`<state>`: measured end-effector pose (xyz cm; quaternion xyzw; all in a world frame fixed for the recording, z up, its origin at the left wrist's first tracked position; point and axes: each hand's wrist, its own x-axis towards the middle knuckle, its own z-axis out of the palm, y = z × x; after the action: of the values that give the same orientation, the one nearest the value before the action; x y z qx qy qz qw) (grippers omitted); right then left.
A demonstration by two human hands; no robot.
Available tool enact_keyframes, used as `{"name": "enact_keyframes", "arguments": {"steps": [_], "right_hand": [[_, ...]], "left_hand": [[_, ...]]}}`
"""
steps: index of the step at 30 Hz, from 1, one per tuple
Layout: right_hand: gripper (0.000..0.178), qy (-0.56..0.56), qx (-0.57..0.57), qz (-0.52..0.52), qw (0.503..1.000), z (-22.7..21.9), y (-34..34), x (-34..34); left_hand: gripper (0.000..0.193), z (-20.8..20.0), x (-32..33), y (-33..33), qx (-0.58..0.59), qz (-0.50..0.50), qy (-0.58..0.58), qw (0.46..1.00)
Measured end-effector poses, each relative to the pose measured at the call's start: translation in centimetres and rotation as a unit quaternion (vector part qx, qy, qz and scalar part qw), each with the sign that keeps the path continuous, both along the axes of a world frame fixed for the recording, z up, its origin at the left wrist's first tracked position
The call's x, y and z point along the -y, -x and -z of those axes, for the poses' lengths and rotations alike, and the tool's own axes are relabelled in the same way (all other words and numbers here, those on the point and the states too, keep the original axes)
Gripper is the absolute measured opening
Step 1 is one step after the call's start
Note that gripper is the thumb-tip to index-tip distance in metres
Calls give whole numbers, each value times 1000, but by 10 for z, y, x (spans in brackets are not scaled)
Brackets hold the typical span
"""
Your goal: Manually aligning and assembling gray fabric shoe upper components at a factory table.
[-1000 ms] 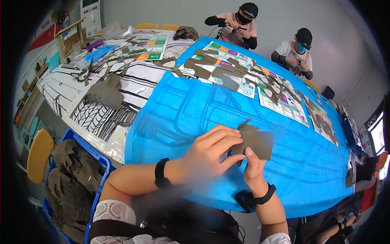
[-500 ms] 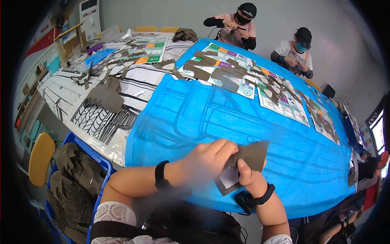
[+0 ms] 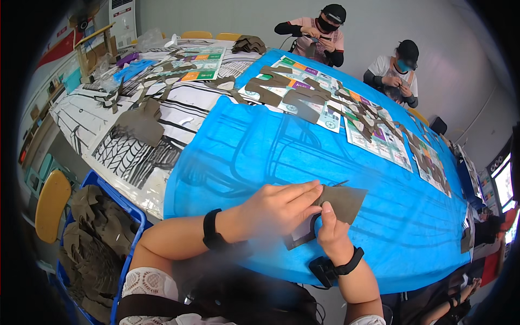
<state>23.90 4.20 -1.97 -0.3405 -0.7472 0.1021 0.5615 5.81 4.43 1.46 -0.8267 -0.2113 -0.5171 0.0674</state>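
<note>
Low over the near side of the blue-covered table, both my hands work on a flat grey-brown cut piece of sheet material (image 3: 349,203). It looks like fabric or thin leather, with a pale patch on its lower part. My left hand (image 3: 279,208) is closed on its left side, fingers extended together and pressed against the material. My right hand (image 3: 333,238) pinches it from below, the thumb lying on top and the other fingers partly hidden. Where the fingertips meet, I cannot make out any small part between them. Black bands circle both wrists.
On the left, a blue crate (image 3: 142,216) holds stacked grey-brown pieces. Printed sheets (image 3: 374,142) with cut pieces lie across the blue cloth (image 3: 216,179). A brown stack (image 3: 248,44) sits at the far edge. Two people work across the table. A yellow chair (image 3: 53,206) stands left.
Both hands and the piece have shifted slightly right. My left fingers, bent before, now reach out straighter along the piece, covering more of its left side.
</note>
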Motion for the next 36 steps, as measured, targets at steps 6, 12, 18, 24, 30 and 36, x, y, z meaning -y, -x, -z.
{"name": "enact_keyframes", "arguments": {"steps": [6,12,18,24,30,36], "right_hand": [[19,2,44,13,999,-4,-4,0],[26,13,59,3,998,-10,-4,3],[19,56,64,-12,996,-6,-9,7],[20,-19,58,-13,998,-1,-11,2],[25,-66,69,-45,994,-6,-8,1],[29,118,-5,-71,990,2,-15,3]], "left_hand": [[19,4,5,-1,-34,-47,22,998],[9,7,-4,0,102,29,205,973],[31,1,-9,9,139,75,498,853],[33,5,-10,7,265,207,608,720],[26,0,-9,8,238,101,463,848],[11,-6,4,3,137,51,259,955]]}}
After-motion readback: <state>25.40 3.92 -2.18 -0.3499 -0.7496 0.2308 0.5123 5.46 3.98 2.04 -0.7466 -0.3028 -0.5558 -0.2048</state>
